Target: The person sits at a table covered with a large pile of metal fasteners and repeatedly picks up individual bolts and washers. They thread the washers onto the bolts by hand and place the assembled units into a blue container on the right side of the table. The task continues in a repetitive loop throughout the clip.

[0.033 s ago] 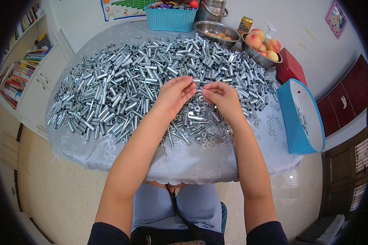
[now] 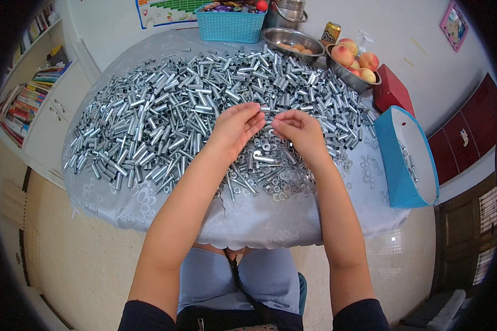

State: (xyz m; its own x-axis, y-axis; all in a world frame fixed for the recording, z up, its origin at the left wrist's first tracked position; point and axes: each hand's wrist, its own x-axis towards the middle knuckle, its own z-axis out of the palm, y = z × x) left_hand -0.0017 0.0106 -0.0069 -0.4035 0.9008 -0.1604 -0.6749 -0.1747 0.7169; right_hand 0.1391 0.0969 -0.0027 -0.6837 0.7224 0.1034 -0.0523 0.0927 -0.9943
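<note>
My left hand (image 2: 238, 128) is closed in a pinch above the heap, its fingertips at one end of a small silvery metal piece (image 2: 266, 110). My right hand (image 2: 301, 134) faces it from the other side, thumb and forefinger pressed together close to the same piece. Fingers cover most of it, so its exact kind does not show. Below and around both hands spreads a big heap of shiny metal sleeves (image 2: 143, 118). Flat washers (image 2: 284, 190) lie in a patch under the right hand, with a few long bolts (image 2: 243, 181) beside them.
A blue fabric bin (image 2: 395, 165) with a few metal parts inside stands at the table's right edge. Behind the heap are a turquoise basket (image 2: 229, 27), a metal bowl of eggs (image 2: 270, 38), a bowl of peaches (image 2: 364, 85), a can (image 2: 331, 33) and a red box (image 2: 395, 91).
</note>
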